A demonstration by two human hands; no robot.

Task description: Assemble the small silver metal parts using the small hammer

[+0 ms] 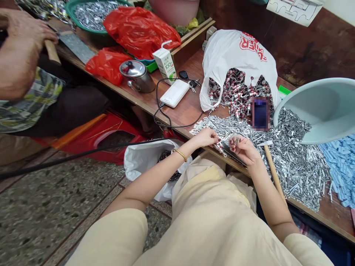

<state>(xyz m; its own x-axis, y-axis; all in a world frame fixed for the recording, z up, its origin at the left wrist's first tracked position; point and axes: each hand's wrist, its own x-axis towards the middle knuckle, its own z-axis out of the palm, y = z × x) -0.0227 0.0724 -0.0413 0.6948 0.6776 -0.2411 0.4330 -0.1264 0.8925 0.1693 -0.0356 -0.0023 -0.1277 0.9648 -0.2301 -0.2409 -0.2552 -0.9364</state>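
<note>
My left hand (pixel 207 138), with a gold bangle at the wrist, is closed in a pinch at the table's front edge. A small red-and-silver metal piece with a looped end (pixel 220 149) shows at its fingertips, its upper part hidden by them. To the right, my right hand (pixel 245 149) pinches a small metal part (pixel 236 140) between thumb and fingers, palm turned up. Just beyond both hands spreads a heap of thin silver metal pieces (pixel 219 126). A hammer with a wooden handle (pixel 273 170) lies on the heap, right of my right hand.
A white plastic bag (pixel 222 48) spills red-and-silver pieces by a blurred-out dark object (pixel 260 114). A pale tub (pixel 327 107) lies tipped beside blue pieces (pixel 340 166). Leftward are a power bank (pixel 175 93), metal mug (pixel 141 81), carton (pixel 165 62) and another person's arm (pixel 19 55).
</note>
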